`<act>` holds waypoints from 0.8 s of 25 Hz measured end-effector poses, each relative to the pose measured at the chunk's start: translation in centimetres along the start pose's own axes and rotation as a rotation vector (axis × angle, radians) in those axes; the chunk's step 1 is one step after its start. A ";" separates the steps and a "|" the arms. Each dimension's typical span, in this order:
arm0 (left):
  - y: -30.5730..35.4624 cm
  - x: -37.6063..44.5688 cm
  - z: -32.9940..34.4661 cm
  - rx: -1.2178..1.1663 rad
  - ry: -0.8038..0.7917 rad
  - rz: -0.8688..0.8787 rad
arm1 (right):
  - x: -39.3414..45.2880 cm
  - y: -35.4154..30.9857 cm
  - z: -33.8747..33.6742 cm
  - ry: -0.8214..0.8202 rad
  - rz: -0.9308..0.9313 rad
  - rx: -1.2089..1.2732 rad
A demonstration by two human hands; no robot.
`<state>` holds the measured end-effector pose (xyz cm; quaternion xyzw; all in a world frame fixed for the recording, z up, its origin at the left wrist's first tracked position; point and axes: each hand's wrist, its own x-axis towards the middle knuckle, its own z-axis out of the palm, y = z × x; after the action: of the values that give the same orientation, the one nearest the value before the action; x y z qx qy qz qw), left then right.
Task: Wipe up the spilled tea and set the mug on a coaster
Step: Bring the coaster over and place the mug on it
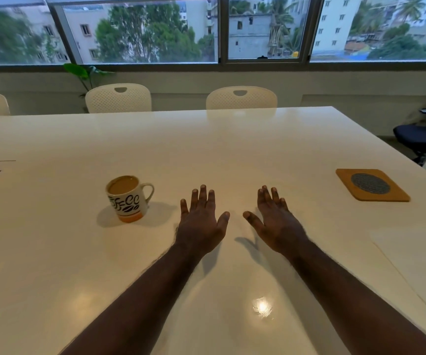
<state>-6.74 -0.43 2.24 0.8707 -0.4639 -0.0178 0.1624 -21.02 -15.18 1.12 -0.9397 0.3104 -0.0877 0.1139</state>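
You held both hands flat and palm-down over the white surface (232,149), the left hand (201,224) and right hand (276,224) side by side with fingers (203,194) spread and gripping nothing. The mug (126,198), full of milky tea, stood upright just left of your left hand with its handle toward that hand. The coaster (372,184) lay well apart from the mug, far off to your right near the surface's edge.

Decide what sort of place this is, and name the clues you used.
Probably an office meeting room: a long white table, matching perforated chairs along its far side, and a wheeled office chair beside wide windows.
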 end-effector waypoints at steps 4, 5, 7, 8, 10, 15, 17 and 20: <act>-1.5 -0.5 -0.2 0.027 -0.005 -0.041 | 0.2 -1.9 1.4 -0.012 -0.032 -0.035; -1.5 -0.5 -0.1 0.025 -0.007 -0.048 | 0.3 -2.1 1.5 -0.014 -0.039 -0.044; -1.3 -0.3 0.0 0.018 -0.009 -0.059 | 0.7 -2.0 1.5 -0.016 -0.051 -0.048; -1.0 -0.1 0.2 0.019 -0.009 -0.066 | 0.9 -1.7 1.3 -0.016 -0.053 -0.048; -0.1 0.3 0.5 0.029 -0.013 -0.074 | 1.3 -0.8 1.0 -0.019 -0.056 -0.052; 3.3 2.1 1.8 0.024 -0.017 -0.081 | 1.7 3.5 -0.2 -0.026 -0.066 -0.064; 5.0 2.9 2.4 0.021 -0.018 -0.069 | 1.7 5.8 -0.9 -0.026 -0.066 -0.080; 8.2 4.3 3.6 0.012 -0.027 -0.047 | 1.8 9.6 -1.9 -0.021 -0.046 -0.101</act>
<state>-11.51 -9.09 1.79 0.8819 -0.4458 -0.0308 0.1502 -25.41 -24.08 0.58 -0.9519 0.2917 -0.0647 0.0676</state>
